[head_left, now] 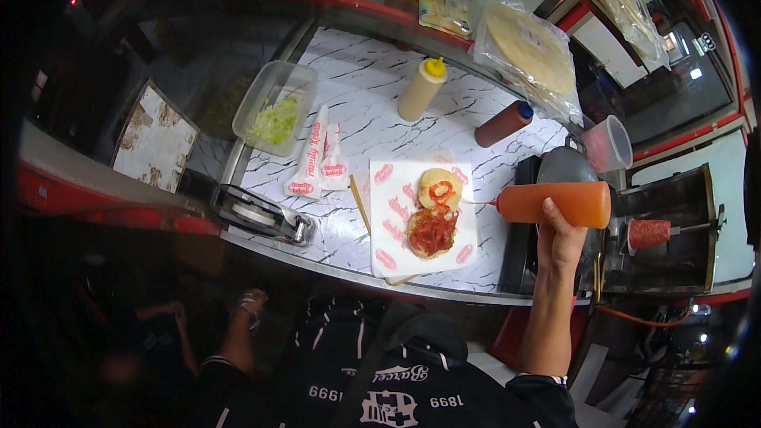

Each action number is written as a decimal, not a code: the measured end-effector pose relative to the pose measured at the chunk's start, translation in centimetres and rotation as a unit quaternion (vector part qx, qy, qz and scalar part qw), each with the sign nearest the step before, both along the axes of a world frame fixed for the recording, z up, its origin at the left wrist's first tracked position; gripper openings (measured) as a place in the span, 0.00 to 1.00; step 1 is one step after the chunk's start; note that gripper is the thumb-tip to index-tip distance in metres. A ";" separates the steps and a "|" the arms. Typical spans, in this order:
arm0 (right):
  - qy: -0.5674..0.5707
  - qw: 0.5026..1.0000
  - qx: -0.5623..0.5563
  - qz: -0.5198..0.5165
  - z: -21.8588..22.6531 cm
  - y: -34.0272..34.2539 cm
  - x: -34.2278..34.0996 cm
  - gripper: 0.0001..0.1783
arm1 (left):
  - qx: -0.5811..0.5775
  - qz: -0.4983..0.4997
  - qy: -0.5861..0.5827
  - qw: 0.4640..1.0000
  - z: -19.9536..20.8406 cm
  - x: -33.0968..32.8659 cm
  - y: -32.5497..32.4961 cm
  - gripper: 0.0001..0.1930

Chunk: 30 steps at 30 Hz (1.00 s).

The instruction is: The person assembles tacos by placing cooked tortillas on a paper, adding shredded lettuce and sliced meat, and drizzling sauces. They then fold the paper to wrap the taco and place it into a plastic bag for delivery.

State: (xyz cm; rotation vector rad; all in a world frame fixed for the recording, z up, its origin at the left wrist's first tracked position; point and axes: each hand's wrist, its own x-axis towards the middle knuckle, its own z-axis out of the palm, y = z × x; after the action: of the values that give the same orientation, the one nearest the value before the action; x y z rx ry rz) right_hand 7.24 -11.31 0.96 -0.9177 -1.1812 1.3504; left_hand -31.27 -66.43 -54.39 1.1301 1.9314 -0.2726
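My right hand (pixel 560 239) is wrapped round an orange squeeze bottle (pixel 555 204), tipped sideways with its red nozzle to the left. A thin line of sauce runs from the nozzle to the top bun half (pixel 438 189), which carries a red loop of sauce. Below it lies the other bun half, heaped with meat (pixel 432 231) under red sauce; a little green shows at its edge. Both halves rest on printed white paper (pixel 388 247). My left hand (pixel 252 301) hangs low, off the counter's front edge, in shadow; its fingers are not clear.
On the marbled counter (pixel 349 63) stand a lettuce tub (pixel 305 83), paper sleeves (pixel 313 162), a cream bottle (pixel 420 95) and a dark red bottle (pixel 503 124). A black dispenser (pixel 258 214) sits front left. At right are a dark pan (pixel 567 166) and a meat spit (pixel 648 235).
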 end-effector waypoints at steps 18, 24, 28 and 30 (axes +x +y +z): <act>-0.006 0.998 0.034 0.053 0.7 0.7 -2.7 0.24 | -0.030 0.208 -0.055 0.976 4.0 2.5 2.1 0.23; 0.003 0.998 0.015 0.060 0.7 1.0 -3.9 0.26 | 0.031 0.089 0.008 0.996 1.0 2.4 -1.9 0.20; -0.031 0.995 0.063 0.074 0.3 1.6 -4.6 0.27 | 0.065 -0.011 0.036 0.997 -0.8 1.8 -3.2 0.21; -0.021 0.996 0.053 0.073 0.0 1.9 -4.9 0.26 | 0.065 -0.012 0.044 0.997 -0.9 2.2 -3.0 0.20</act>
State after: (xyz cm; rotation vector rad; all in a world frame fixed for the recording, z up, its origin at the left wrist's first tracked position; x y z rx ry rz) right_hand 2.36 -9.39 0.94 -0.8011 -1.3615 1.3759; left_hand -29.10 -69.40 -55.33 1.2444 2.0385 -0.2139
